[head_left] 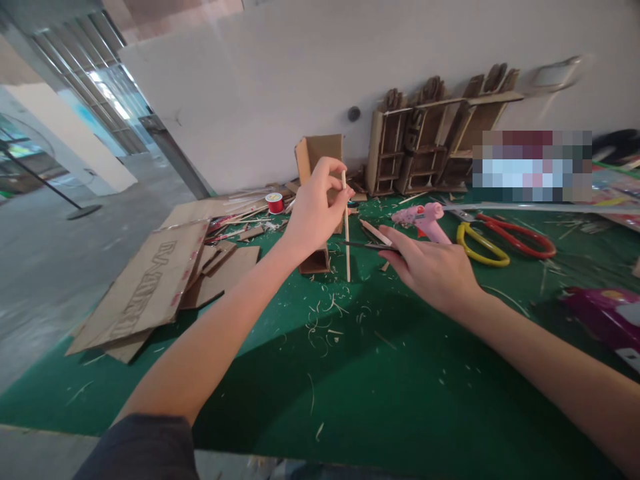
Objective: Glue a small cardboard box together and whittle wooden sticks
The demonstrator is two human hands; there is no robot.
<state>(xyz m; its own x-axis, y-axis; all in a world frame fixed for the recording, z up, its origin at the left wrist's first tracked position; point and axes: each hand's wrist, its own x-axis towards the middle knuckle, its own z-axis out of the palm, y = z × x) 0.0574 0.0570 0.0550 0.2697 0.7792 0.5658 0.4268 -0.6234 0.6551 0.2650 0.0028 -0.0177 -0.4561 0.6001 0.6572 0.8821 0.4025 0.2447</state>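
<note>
A thin pale wooden stick [348, 257] stands nearly upright, pinched near its top by the thumb and fingers of my left hand [316, 208]. Closed around a knife [367, 246] is my right hand [440, 272]. The slim dark blade points left and meets or crosses the stick below my left fingers; whether it touches cannot be made out. The knife's handle is hidden in my palm. Behind my left hand are an upright folded cardboard piece [327, 148] and a small open cardboard box [315, 261]. Curled wood shavings [327, 320] lie on the green tabletop [280, 393] below.
Cardboard sheets [145, 280] lie at the left, near a red thread spool [275, 203]. A pink glue gun [425, 219], yellow-and-red-handled scissors [483, 245] and a purple object [600, 313] lie at the right. Brown cardboard structures [420, 143] lean against the wall.
</note>
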